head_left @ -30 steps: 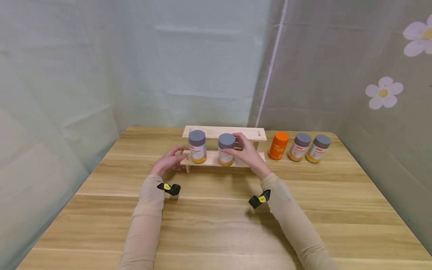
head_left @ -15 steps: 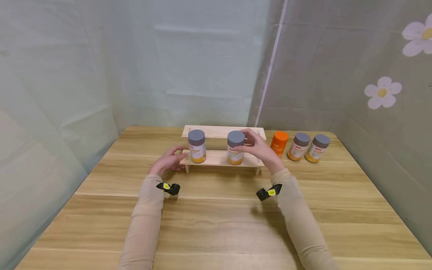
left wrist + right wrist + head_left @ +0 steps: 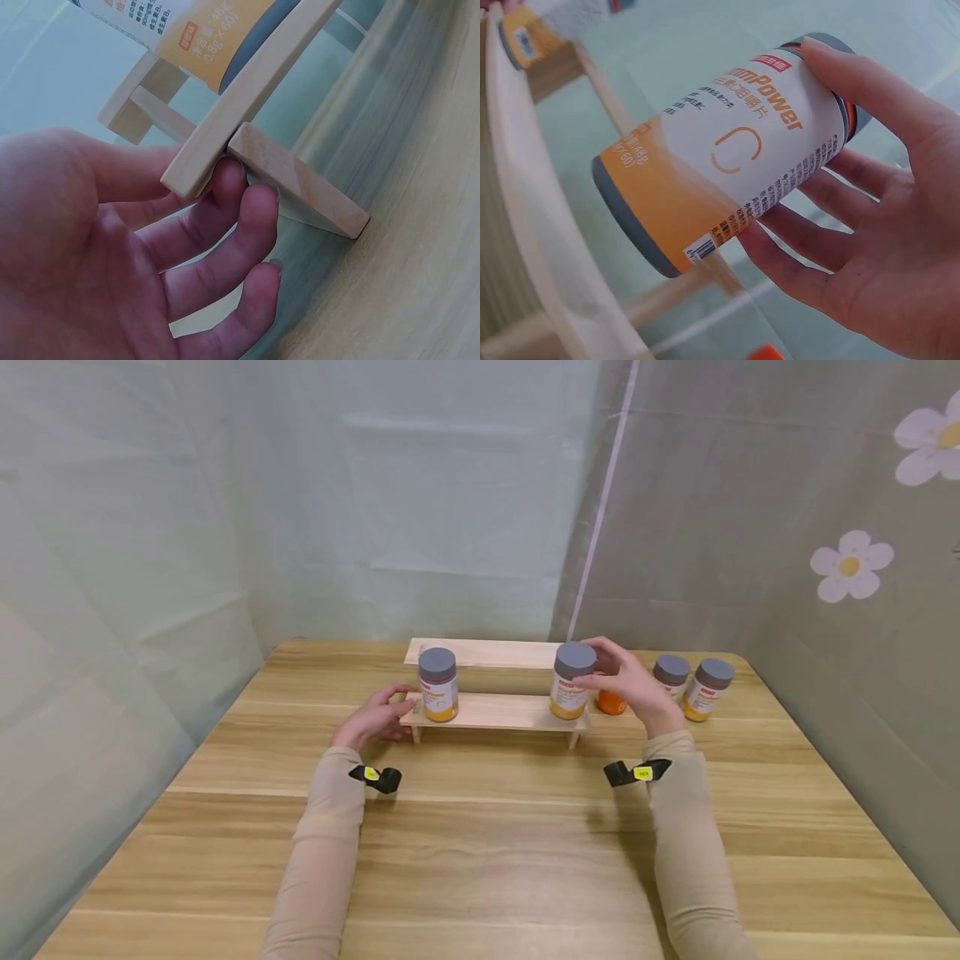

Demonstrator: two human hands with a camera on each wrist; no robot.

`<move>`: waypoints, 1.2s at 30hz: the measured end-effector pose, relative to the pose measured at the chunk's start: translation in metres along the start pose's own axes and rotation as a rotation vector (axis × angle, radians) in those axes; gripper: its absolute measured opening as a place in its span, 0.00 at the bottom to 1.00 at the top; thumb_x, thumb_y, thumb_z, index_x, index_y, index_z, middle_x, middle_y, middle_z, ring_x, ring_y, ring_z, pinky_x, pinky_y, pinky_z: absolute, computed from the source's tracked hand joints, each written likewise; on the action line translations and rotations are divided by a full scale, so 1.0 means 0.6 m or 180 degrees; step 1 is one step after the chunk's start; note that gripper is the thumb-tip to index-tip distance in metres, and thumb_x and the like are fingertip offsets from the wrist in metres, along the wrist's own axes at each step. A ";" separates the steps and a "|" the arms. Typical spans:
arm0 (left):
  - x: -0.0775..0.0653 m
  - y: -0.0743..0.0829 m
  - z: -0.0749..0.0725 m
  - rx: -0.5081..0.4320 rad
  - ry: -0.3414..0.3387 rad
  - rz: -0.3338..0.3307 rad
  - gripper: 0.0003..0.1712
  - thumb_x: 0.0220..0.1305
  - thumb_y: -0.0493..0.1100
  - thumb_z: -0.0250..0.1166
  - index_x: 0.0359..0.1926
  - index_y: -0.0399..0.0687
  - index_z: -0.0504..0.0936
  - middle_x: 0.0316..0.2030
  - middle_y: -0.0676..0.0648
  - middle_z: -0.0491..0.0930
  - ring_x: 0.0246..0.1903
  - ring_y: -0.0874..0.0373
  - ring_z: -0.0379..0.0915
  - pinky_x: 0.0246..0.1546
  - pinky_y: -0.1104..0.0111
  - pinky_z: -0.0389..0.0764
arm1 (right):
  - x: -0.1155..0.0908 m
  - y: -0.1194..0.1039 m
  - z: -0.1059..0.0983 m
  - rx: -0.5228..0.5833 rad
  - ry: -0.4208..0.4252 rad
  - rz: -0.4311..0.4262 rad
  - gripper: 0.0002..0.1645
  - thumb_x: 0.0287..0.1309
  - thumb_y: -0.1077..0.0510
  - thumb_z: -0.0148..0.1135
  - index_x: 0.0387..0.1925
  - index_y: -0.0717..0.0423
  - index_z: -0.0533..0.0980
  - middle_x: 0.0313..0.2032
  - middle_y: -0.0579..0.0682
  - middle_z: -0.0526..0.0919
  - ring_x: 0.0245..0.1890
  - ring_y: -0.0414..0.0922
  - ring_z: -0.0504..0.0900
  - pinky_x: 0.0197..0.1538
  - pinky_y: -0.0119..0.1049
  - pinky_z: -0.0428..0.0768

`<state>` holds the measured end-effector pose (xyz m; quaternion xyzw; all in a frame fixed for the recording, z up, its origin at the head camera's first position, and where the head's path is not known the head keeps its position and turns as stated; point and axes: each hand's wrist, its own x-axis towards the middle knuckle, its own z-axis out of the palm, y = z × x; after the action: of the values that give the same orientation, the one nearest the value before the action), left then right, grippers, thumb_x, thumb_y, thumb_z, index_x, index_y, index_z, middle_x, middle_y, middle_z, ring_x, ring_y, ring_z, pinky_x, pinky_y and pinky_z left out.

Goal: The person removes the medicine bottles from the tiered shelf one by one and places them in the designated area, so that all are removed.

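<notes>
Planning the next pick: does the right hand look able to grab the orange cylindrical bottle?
Probably not: the right hand is full, holding a grey-lidded white-and-yellow cylindrical jar.

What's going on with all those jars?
A person's right hand holds a grey-lidded jar at the right end of a wooden shelf. The left hand grips the shelf's left end. Another jar stands on the lower board there. An orange jar and two more jars stand on the table, further right.
</notes>
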<state>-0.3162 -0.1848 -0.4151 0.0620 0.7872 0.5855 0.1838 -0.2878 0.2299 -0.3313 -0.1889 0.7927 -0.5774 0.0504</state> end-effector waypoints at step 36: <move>-0.005 0.004 -0.001 0.0190 0.0080 -0.0038 0.29 0.76 0.45 0.47 0.72 0.42 0.51 0.35 0.49 0.78 0.27 0.62 0.77 0.32 0.68 0.78 | -0.078 0.038 -0.110 -0.0419 0.0028 -0.0049 0.30 0.58 0.65 0.65 0.61 0.59 0.68 0.48 0.34 0.79 0.49 0.33 0.78 0.50 0.24 0.76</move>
<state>-0.3139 -0.1853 -0.4123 0.0554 0.8069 0.5613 0.1755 -0.2696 0.3119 -0.3374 -0.1954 0.8276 -0.5253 0.0299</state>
